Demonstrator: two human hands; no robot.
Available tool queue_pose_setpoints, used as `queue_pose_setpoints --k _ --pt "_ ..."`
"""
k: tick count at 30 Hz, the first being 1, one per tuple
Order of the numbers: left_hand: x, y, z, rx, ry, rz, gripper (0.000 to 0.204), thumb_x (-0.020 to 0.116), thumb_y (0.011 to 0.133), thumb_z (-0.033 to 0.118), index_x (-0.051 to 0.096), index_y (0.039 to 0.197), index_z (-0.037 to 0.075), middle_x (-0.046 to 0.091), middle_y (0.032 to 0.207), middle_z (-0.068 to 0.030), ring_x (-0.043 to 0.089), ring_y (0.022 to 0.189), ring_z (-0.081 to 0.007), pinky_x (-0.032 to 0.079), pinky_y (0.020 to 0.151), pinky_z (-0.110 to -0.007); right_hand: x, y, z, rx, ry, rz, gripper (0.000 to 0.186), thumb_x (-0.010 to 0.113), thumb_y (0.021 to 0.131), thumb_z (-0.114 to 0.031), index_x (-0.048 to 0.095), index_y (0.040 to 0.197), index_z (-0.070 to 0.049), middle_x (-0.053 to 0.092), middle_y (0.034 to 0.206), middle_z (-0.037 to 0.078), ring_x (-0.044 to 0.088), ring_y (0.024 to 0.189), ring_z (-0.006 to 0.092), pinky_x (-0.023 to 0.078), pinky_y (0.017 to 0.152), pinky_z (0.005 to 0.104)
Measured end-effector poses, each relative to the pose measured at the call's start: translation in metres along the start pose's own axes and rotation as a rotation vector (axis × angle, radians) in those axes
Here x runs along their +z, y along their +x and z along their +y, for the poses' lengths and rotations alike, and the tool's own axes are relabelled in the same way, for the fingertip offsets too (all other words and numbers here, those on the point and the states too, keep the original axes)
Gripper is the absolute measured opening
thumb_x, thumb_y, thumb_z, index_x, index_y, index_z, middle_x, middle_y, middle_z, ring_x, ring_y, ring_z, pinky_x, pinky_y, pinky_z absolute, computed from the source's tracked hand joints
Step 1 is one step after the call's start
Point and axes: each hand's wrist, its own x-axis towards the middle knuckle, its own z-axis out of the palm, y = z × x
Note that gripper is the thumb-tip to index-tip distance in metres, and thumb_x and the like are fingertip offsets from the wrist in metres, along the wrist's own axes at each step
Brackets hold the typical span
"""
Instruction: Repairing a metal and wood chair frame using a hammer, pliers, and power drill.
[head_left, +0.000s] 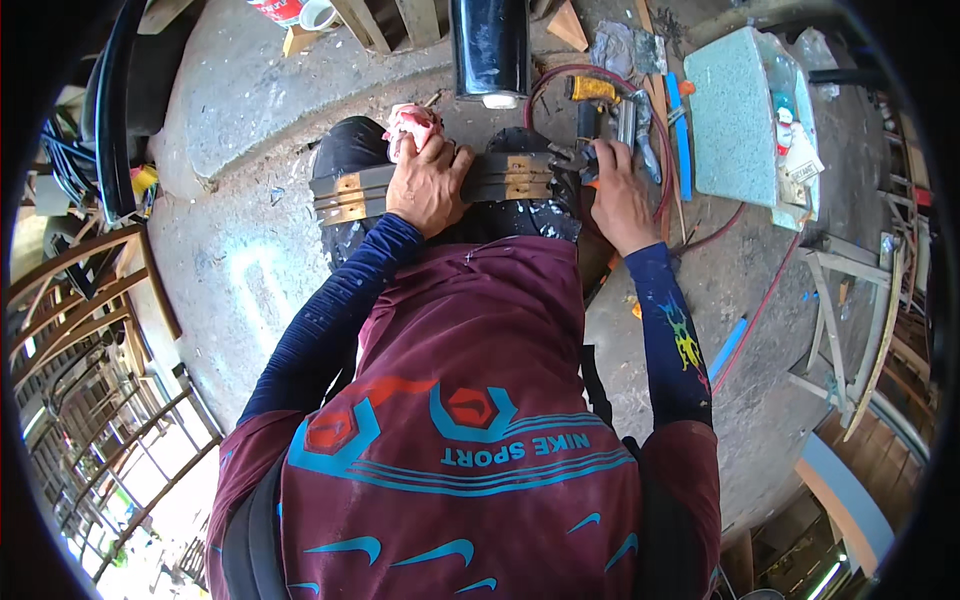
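Across my lap lies a dark grooved wooden piece (490, 180) with bare light-wood patches near both ends. My left hand (428, 185) rests over its middle-left part, fingers bent around a crumpled pink and white rag (412, 124) at the far edge. At the piece's right end, my right hand (622, 200) is closed with bent fingers. Something dark with a bit of orange shows beside those fingers, but its kind is hidden. Just beyond the right hand lies a yellow and black tool (592, 90).
A black cylinder (490, 45) stands ahead. Reddish hose (664, 140) curls over the concrete floor. At right are a blue strip (679, 135) and a pale speckled box (730, 120) holding bottles. Wooden frames (90, 270) stand at left, and a light wooden frame (835, 320) at right.
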Motion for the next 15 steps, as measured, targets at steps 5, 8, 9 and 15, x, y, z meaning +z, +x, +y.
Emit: queue_pose_setpoints --k 5,8,9,15 --pt "0.002 -0.003 0.0 0.005 0.003 0.034 0.074 0.082 0.066 0.046 0.056 0.127 0.014 0.063 0.115 -0.0064 0.051 0.119 -0.0244 0.033 0.103 -0.05 0.014 0.02 -0.001 -0.159 -0.237 0.027 0.045 0.059 0.089 -0.006 0.048 0.133 -0.006 0.046 0.132 0.015 0.054 0.114 0.0375 0.056 0.083 0.0502" --pt "0.001 -0.004 -0.001 -0.006 0.017 0.014 0.073 0.082 0.066 0.046 0.057 0.127 0.014 0.062 0.114 -0.0061 0.051 0.118 -0.0241 0.033 0.103 -0.049 0.016 0.031 -0.016 -0.157 -0.378 -0.03 0.041 0.057 0.091 -0.009 0.049 0.131 -0.006 0.047 0.132 0.014 0.055 0.114 0.0359 0.056 0.079 0.0522" --pt "0.0 -0.004 0.0 -0.01 0.015 0.016 0.073 0.082 0.066 0.046 0.057 0.127 0.014 0.062 0.114 -0.0061 0.051 0.118 -0.0241 0.033 0.103 -0.049 0.02 0.035 -0.014 -0.207 -0.31 0.036 0.037 0.055 0.092 -0.011 0.05 0.128 -0.006 0.048 0.13 0.012 0.055 0.112 0.0338 0.055 0.077 0.0539" --pt "0.002 -0.008 -0.001 -0.016 0.023 0.039 0.07 0.081 0.067 0.043 0.057 0.125 0.013 0.062 0.112 -0.0062 0.052 0.117 -0.0241 0.034 0.102 -0.049 0.019 0.048 -0.014 -0.248 -0.445 -0.046 0.024 0.053 0.092 -0.014 0.054 0.115 -0.007 0.055 0.112 0.008 0.057 0.107 0.0308 0.052 0.076 0.0527"
